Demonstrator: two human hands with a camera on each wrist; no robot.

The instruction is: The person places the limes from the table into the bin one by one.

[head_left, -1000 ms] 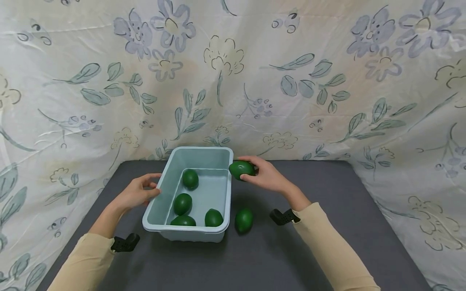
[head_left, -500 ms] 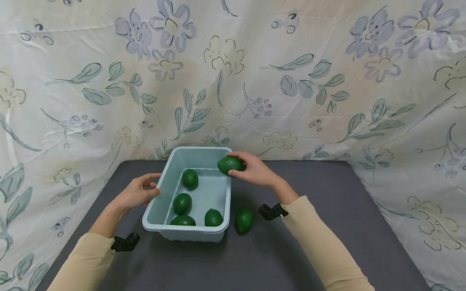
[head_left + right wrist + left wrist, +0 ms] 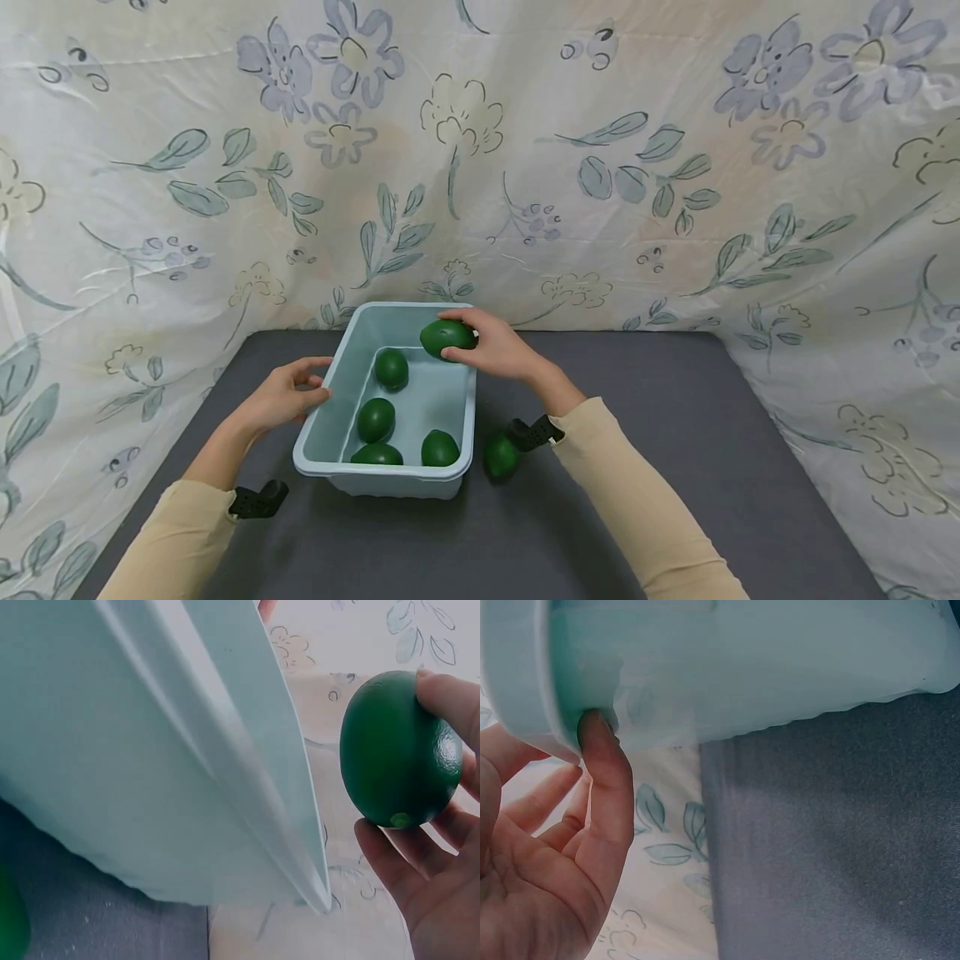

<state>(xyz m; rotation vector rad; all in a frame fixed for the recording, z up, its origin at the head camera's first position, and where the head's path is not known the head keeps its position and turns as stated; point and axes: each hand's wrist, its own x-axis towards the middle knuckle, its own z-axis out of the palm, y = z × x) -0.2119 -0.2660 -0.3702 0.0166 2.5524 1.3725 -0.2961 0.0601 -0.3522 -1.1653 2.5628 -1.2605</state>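
Observation:
A light blue plastic basin [image 3: 385, 471] stands on the table with several dark green limes [image 3: 377, 421] inside, in the head view. My left hand [image 3: 276, 397] holds its left rim; the left wrist view shows a fingertip [image 3: 596, 735] against the outer wall just under the rim. Over the basin's far right part, my right hand [image 3: 501, 346] grips another lime [image 3: 444, 337] between thumb and fingers. In the right wrist view this lime [image 3: 397, 750] appears smooth and oval, beyond the basin's rim. One more lime [image 3: 500, 458] lies on the table right of the basin, partly covered by the wrist camera.
A dark grey cloth covers the table [image 3: 660, 417]. Behind and at both sides hangs a pale floral curtain [image 3: 480, 167], close to the basin's far end. Black wrist cameras [image 3: 258, 500] are strapped on both wrists.
My right hand has carried its lime leftward, from beside the right rim to over the inside of the basin. The left hand and the basin have stayed put.

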